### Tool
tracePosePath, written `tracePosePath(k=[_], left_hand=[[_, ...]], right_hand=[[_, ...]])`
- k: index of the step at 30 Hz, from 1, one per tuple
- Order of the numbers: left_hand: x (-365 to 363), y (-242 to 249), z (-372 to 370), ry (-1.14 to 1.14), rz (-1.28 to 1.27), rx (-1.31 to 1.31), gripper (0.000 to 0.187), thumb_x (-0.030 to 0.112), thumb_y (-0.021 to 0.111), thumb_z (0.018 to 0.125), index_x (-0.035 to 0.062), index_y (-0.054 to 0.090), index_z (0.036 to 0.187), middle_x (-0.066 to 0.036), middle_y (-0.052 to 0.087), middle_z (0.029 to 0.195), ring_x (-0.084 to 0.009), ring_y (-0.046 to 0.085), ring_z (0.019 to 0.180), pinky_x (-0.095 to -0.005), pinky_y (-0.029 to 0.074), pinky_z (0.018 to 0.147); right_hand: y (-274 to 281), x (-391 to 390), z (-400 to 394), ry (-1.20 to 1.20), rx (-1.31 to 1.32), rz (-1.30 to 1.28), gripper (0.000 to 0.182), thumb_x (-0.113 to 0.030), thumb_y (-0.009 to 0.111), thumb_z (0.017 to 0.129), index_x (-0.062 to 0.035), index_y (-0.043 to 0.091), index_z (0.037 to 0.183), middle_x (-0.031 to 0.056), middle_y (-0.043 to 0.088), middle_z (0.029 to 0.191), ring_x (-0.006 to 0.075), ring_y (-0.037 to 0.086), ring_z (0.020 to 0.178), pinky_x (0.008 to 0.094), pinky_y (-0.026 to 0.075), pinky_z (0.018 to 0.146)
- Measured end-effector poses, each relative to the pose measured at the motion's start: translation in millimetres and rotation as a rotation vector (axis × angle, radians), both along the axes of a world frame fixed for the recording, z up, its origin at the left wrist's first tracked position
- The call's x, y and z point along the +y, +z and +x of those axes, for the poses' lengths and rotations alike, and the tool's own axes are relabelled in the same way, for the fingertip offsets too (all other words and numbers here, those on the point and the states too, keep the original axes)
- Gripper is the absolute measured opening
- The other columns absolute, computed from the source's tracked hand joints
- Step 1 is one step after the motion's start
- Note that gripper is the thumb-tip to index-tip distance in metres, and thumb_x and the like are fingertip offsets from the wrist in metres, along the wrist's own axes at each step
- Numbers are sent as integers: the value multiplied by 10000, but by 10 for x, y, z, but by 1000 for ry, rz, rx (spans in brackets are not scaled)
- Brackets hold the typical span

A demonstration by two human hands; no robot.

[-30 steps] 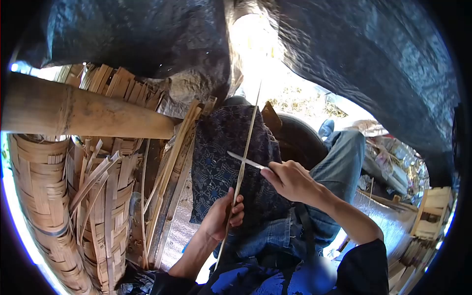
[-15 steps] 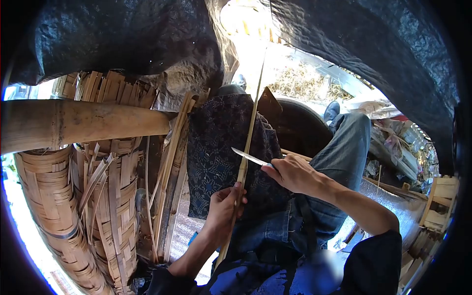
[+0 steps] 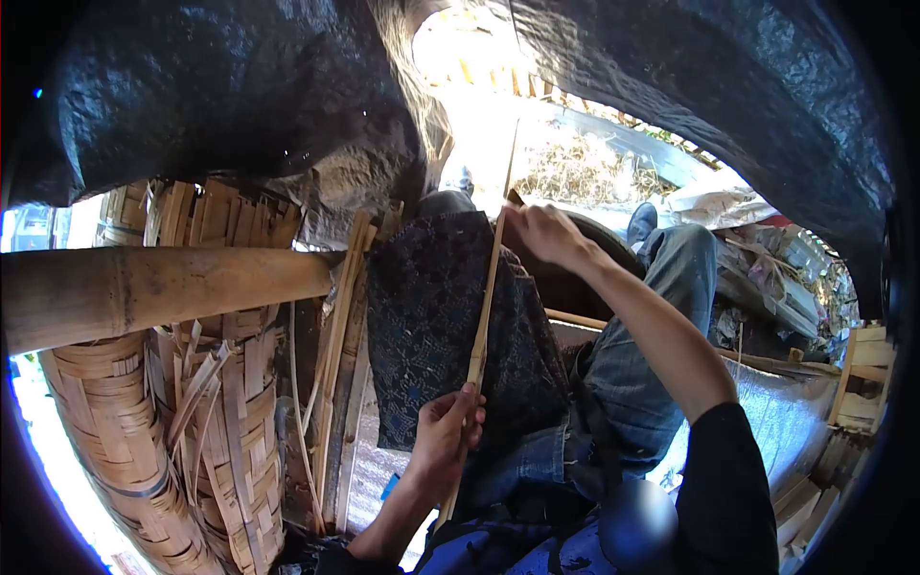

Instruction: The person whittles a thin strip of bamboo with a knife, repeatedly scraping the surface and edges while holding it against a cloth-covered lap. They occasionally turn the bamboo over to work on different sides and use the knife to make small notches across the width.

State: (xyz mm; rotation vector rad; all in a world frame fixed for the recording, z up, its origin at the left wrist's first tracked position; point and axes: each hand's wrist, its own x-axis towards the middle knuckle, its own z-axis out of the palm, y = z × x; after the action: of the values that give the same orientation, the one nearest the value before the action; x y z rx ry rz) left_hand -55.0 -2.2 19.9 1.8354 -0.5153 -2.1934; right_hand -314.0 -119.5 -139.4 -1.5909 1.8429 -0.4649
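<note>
A long, thin bamboo strip [image 3: 489, 292] runs from my lap up and away, over a dark patterned cloth [image 3: 422, 326] spread on my leg. My left hand [image 3: 448, 431] is closed round the strip's lower part, thumb on top. Farther up, my right hand [image 3: 546, 233] is at the strip's upper part, fingers curled. The knife seen earlier in that hand is hardly visible now; only a dark, pointed shape shows near the fingertips.
A thick bamboo pole [image 3: 211, 286] crosses the left side above tall woven bamboo baskets [image 3: 110, 412]. Split bamboo pieces [image 3: 335, 383] stand beside the cloth. Dark sheeting [image 3: 230, 86] hangs above. A round dark container [image 3: 565, 278] lies beyond my right forearm.
My right hand has moved up and away along the strip, from mid-strip to near its far part. My left hand still holds the strip. The view has shifted slightly.
</note>
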Motion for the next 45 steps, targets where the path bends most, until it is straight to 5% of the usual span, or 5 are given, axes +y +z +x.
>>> tracePosePath(k=[5, 7, 9, 14, 45], left_hand=[[-58, -65, 165, 66, 110, 160, 379, 444, 454, 942, 92, 496, 810, 38, 387, 565, -72, 364, 434, -205, 286, 416], [-74, -94, 216, 124, 195, 254, 405, 497, 410, 944, 132, 455, 774, 54, 321, 535, -75, 314, 422, -216, 258, 405], [-92, -121, 248, 9, 175, 295, 438, 554, 361, 936, 170, 404, 730, 69, 253, 519, -73, 271, 411, -222, 228, 404], [-105, -102, 234, -8, 160, 284, 430, 539, 370, 940, 168, 394, 722, 72, 249, 521, -67, 259, 406, -223, 224, 400], [-97, -88, 193, 42, 109, 99, 362, 459, 471, 935, 146, 447, 755, 83, 257, 540, -43, 244, 414, -210, 193, 385]], right_hand=[[-19, -221, -283, -425, -62, -134, 592, -465, 286, 986, -12, 464, 649, 128, 436, 515, 268, 438, 453, 439, 397, 495], [217, 71, -182, -283, -24, -437, 597, -428, 292, 986, 18, 550, 685, 112, 483, 462, 271, 389, 305, 430, 393, 378], [565, 428, -30, -113, -203, 3, 555, -424, 328, 984, 5, 530, 695, 129, 476, 464, 283, 379, 307, 410, 375, 377], [964, 1047, 483, 191, -267, -164, 456, -358, 445, 962, -24, 521, 662, 143, 434, 412, 284, 433, 312, 393, 362, 354], [800, 767, 570, 377, 155, -206, 500, -370, 459, 952, -47, 516, 573, 81, 482, 412, 207, 527, 344, 336, 458, 344]])
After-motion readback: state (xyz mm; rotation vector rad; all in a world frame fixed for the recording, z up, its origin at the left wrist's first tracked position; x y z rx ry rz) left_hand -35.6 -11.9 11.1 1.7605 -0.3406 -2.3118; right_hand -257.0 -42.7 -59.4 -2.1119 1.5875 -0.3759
